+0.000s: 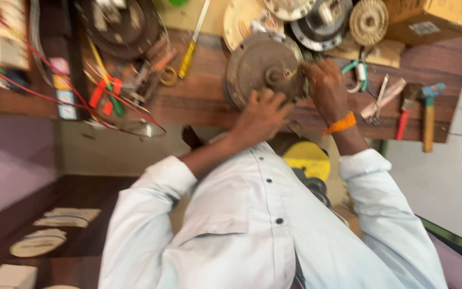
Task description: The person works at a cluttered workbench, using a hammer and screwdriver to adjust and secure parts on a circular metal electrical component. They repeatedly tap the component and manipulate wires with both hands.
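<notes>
Motor (263, 67) sits on bench (204, 101); left hand (261, 115) cups its six o'clock edge, right hand (324, 88) grips its three o'clock rim; hammer (428, 115) farther toward three.

Both arms reach forward from rolled white sleeves, forearms bare and converging. The left hand (263, 115) is bent at the wrist, its back to the camera, fingers curled forward and pressed down. The right hand (324, 88) lies just beside it, a little further out, fingers hooked in a grip, an orange band around its wrist.
</notes>
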